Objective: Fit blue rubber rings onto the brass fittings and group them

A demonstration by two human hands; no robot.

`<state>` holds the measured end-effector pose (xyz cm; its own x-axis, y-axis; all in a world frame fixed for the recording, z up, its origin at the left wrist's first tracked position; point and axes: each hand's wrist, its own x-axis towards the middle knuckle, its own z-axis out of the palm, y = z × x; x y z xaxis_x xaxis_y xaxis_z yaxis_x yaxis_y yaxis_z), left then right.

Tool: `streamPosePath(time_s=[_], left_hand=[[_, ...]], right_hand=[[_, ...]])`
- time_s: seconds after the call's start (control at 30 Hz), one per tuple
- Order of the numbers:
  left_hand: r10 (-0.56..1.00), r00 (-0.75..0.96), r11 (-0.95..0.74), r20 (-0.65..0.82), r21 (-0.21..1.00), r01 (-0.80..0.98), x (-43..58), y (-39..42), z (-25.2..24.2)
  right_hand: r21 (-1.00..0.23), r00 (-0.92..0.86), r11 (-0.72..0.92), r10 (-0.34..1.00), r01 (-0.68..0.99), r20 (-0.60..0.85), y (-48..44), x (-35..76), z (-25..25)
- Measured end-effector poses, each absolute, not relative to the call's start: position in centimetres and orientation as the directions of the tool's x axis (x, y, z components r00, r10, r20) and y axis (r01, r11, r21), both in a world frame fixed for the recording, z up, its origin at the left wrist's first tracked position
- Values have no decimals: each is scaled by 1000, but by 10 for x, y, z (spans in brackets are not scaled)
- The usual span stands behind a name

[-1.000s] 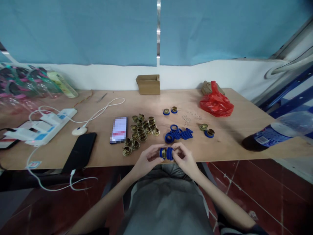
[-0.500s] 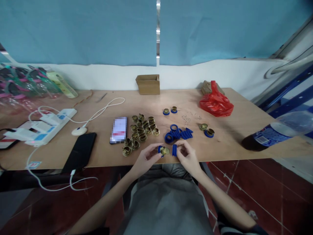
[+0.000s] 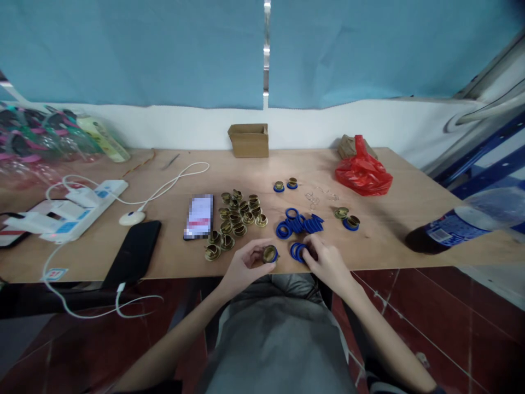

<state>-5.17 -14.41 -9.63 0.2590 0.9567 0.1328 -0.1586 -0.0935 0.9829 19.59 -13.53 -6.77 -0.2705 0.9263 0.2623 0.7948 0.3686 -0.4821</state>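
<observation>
My left hand (image 3: 249,262) is closed, thumb and fingers pinching a round brass-coloured metal fitting (image 3: 269,253) with a blue ring around it, over the table's front edge. Its round face tilts up toward me. My right hand (image 3: 326,260) is closed too, its fingertips on the right end of a few blue rings (image 3: 296,251) that lie fanned on the table; the tips are partly hidden. Just beyond is a pile of loose blue rings (image 3: 301,223). Left of it, several brass fittings without blue rings (image 3: 235,217) stand in a cluster.
Fittings with blue rings stand at the back (image 3: 292,183) and right (image 3: 351,221). Two phones, one lit (image 3: 199,216) and one dark (image 3: 133,253), lie left, near a power strip (image 3: 86,213) with cables. A red bag (image 3: 363,178), cola bottle (image 3: 451,227) and cardboard box (image 3: 249,143) surround the work.
My left hand has turned the fitting so its face shows. My right hand has lowered the upright blue rings, which now lie fanned on the table, and shifted slightly right.
</observation>
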Motion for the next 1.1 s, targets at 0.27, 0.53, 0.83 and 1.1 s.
streamPosePath(time_s=[0.27, 0.53, 0.83, 1.1], left_hand=[[967, 190, -155, 168, 984, -85, -48, -147, -97], [963, 212, -149, 168, 983, -104, -51, -145, -98], [954, 261, -100, 147, 978, -184, -52, -145, -98], [940, 336, 2, 64, 981, -194, -57, -146, -85]], right_hand=[[-462, -267, 366, 926, 808, 268, -138, 196, -66], [-467, -213, 307, 946, 829, 243, -138, 193, -71], [-544, -132, 321, 925, 776, 357, -143, 187, -65], [-652, -376, 527, 849, 546, 371, -165, 165, -49]])
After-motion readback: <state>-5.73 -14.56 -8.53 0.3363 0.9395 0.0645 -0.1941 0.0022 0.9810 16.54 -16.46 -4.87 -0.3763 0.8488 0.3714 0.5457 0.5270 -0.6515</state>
